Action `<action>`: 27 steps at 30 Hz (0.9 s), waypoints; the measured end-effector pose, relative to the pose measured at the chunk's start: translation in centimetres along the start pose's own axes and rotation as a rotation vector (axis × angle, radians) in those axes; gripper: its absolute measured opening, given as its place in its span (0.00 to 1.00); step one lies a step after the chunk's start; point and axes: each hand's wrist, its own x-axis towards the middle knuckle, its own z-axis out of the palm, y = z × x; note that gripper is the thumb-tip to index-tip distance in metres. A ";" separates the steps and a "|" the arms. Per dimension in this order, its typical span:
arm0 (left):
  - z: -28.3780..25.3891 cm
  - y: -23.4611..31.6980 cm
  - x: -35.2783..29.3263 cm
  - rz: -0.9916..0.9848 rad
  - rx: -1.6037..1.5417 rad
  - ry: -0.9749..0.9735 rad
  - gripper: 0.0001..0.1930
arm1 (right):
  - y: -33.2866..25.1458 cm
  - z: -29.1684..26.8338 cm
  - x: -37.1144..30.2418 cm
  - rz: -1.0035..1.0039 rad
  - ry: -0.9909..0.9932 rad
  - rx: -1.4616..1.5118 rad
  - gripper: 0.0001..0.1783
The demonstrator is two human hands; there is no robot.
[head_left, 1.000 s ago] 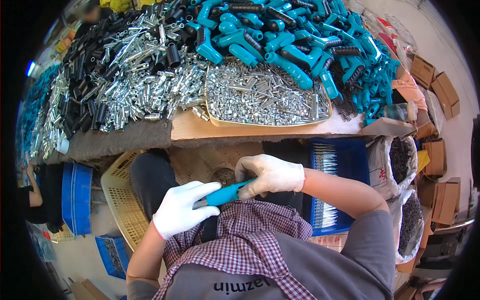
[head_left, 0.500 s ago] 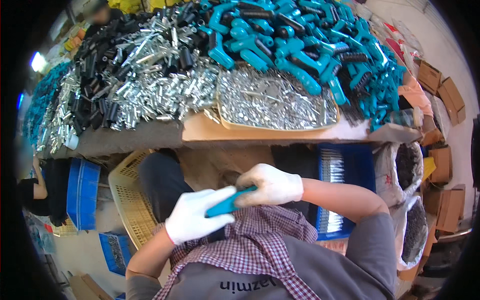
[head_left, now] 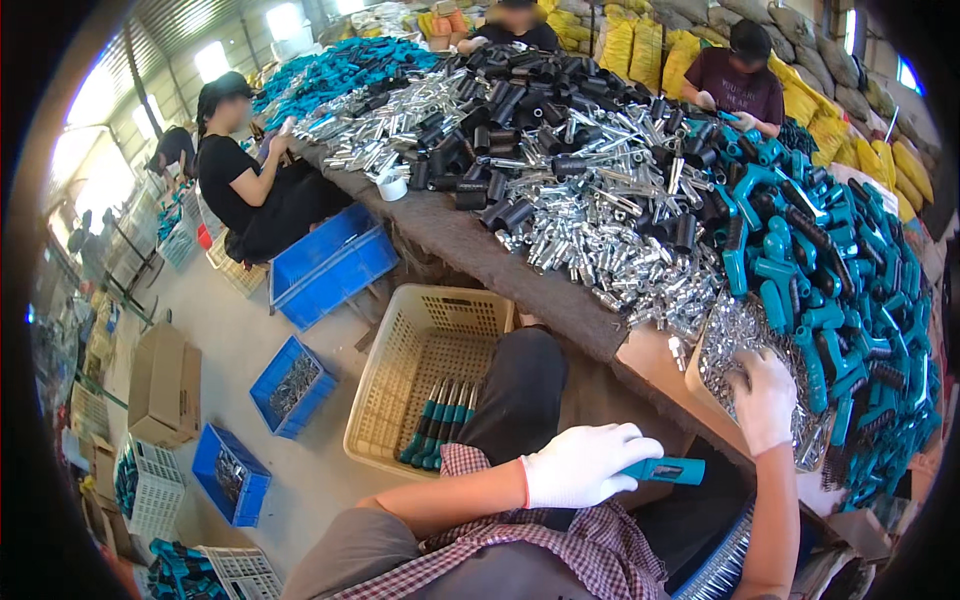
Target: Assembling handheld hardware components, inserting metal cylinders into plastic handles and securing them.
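Observation:
My left hand (head_left: 590, 467), in a white glove, is closed round a teal plastic tool handle (head_left: 682, 471). One end of the handle sticks out to the right, with a dark slot in its side. My right hand (head_left: 765, 400), gloved too, is over a shallow tray (head_left: 699, 384) of small shiny metal parts (head_left: 732, 335). Its fingers are bent together down at the parts; whatever they pinch is too small to make out. Just beyond lies a heap of teal handles with black grips (head_left: 785, 262).
Metal sleeves (head_left: 620, 230) and black tubes (head_left: 500, 140) cover the bench. A yellow basket (head_left: 372, 405) by my leg holds several teal tools (head_left: 437, 425). Blue crates (head_left: 335, 262) and cartons (head_left: 163, 385) stand on the floor at left. Co-workers sit round the bench.
My hands have parted: the right has let go of the teal handle and moved to the metal parts, while the left keeps the handle. The view has swung left.

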 end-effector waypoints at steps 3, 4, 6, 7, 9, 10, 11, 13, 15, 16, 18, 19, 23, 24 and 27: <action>0.3 -0.2 -0.4 -0.110 -0.148 0.008 0.23 | 1.1 1.1 0.7 0.023 -0.036 -0.119 0.11; 0.3 -0.4 -0.4 -0.111 -0.148 0.010 0.23 | 1.1 1.2 0.8 0.079 -0.087 -0.141 0.10; 0.3 -0.7 -0.5 -0.133 -0.172 0.017 0.23 | 1.5 1.6 0.9 0.061 -0.064 -0.139 0.09; 0.4 -0.8 -0.5 -0.131 -0.173 0.018 0.23 | 1.6 1.6 0.9 0.045 -0.039 -0.137 0.08; 0.6 -1.0 -0.6 -0.122 -0.167 0.027 0.22 | 1.7 1.5 0.8 0.052 -0.034 -0.108 0.07; 0.6 -1.0 -0.5 -0.119 -0.167 0.028 0.22 | 1.8 1.4 0.8 0.058 -0.030 -0.078 0.07; 0.5 -0.9 -0.5 -0.122 -0.179 0.026 0.23 | 1.9 1.4 0.7 0.058 -0.028 -0.080 0.07; 0.4 -0.7 -0.5 -0.123 -0.193 0.024 0.23 | 2.4 1.4 0.4 0.067 0.035 0.021 0.07; 0.0 -0.6 -0.4 -0.125 -0.195 0.030 0.23 | 2.9 1.4 0.6 0.033 0.094 0.041 0.07; 0.0 -0.6 -0.4 -0.125 -0.195 0.030 0.23 | 3.0 1.3 0.7 -0.001 0.152 0.063 0.07; 0.0 -0.7 -0.5 -0.110 -0.178 0.058 0.23 | 2.5 0.1 0.8 0.089 0.130 0.235 0.06; -0.1 -0.8 -0.4 -0.109 -0.178 0.057 0.23 | 2.4 -0.3 0.8 0.179 0.107 0.406 0.06; -0.5 -1.0 -0.9 -0.111 -0.138 0.056 0.23 | 2.6 -0.5 1.0 0.234 0.092 0.543 0.05; -0.6 -1.0 -0.8 -0.119 -0.129 0.051 0.23 | 2.6 -0.5 1.1 0.212 0.052 0.454 0.05; -0.3 -1.3 -0.9 -0.092 -0.108 0.071 0.23 | 3.1 0.2 0.8 0.167 -0.010 0.291 0.06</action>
